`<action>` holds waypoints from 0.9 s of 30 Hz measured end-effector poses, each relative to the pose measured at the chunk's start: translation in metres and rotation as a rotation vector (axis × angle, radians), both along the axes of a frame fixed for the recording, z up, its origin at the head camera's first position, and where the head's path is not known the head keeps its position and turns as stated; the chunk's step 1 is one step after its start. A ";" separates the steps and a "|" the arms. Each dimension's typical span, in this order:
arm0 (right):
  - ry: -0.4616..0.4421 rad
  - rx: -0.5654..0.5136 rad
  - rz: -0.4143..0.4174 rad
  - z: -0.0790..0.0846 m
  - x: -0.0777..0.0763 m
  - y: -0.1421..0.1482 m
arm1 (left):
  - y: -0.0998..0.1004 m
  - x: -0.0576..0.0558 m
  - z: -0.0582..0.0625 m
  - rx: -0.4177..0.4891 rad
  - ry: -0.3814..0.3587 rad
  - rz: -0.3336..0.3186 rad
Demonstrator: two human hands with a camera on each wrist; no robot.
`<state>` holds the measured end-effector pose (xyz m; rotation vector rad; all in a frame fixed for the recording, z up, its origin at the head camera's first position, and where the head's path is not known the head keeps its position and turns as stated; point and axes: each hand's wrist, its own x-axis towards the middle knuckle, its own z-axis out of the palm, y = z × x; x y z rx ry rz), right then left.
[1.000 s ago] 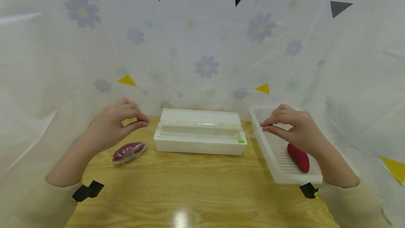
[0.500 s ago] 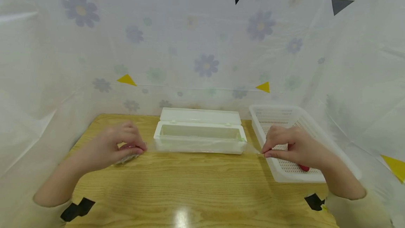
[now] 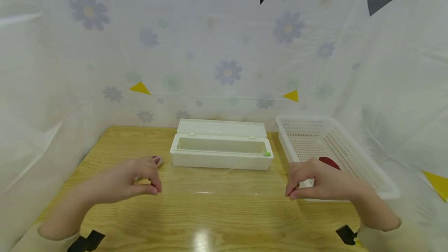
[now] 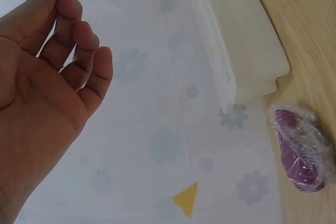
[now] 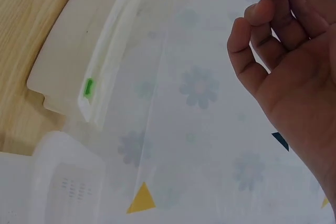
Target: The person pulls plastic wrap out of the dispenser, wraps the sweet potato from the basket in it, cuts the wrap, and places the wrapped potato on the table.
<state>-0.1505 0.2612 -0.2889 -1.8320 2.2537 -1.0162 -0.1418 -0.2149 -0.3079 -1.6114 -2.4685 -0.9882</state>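
Note:
Between my hands a sheet of clear plastic wrap is stretched, its near edge showing as a faint shiny line above the table. My left hand pinches its left corner between thumb and fingertips. The right corner is pinched the same way by my right hand. Behind the film stands a white wrap dispenser box, lid up, with a small green piece at its right end. Whether the film still joins the box cannot be told. A film-wrapped purple-red sweet potato-like piece lies left, mostly behind my left hand in the head view.
At the right a white perforated basket holds a dark red, sweet potato-like piece, partly covered by my right hand. The wooden table reaches toward me. A flowered white curtain hangs behind and at the sides.
Both hands have come down and toward me from above the box, drawing the plastic wrap out over the front of the box and above the table.

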 end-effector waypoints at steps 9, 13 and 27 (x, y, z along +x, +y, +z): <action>-0.079 0.062 -0.008 -0.016 0.006 -0.004 | -0.001 0.005 -0.022 -0.035 -0.124 -0.025; -0.102 0.080 -0.029 -0.024 0.008 -0.006 | 0.000 0.006 -0.032 -0.053 -0.216 -0.025; -0.116 0.134 -0.072 -0.066 0.010 -0.004 | 0.002 0.003 -0.073 -0.071 -0.305 0.028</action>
